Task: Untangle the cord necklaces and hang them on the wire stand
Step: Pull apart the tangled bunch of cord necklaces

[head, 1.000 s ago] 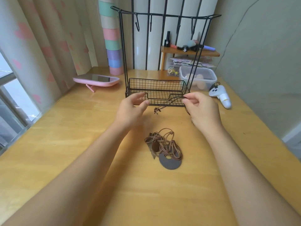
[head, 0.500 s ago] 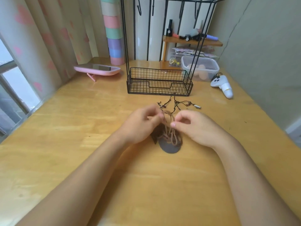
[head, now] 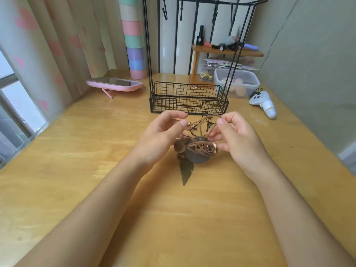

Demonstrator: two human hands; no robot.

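Table [head: 96,151]: under my forearms. Necklaces [head: 198,151]: flat on it a moment ago, now drawn up between my hands, still knotted, leaf pendant [head: 185,170] dangling. Left hand [head: 159,137], right hand [head: 238,139]: each pinches a brown cord between thumb and forefinger. Wire stand [head: 189,97] beyond: hooks [head: 164,12] bare; untangling has barely begun.

Home, likely a bedroom desk corner. Heart-print curtains [head: 57,45] beside a window [head: 11,97], a wooden desk [head: 96,170] with a pink tabletop mirror [head: 114,84], and a small wooden shelf [head: 227,52] holding a dark cosmetic bottle [head: 200,38]. Clear plastic storage box [head: 237,81], white game controller [head: 264,103], pastel striped roll [head: 134,37] in the corner.
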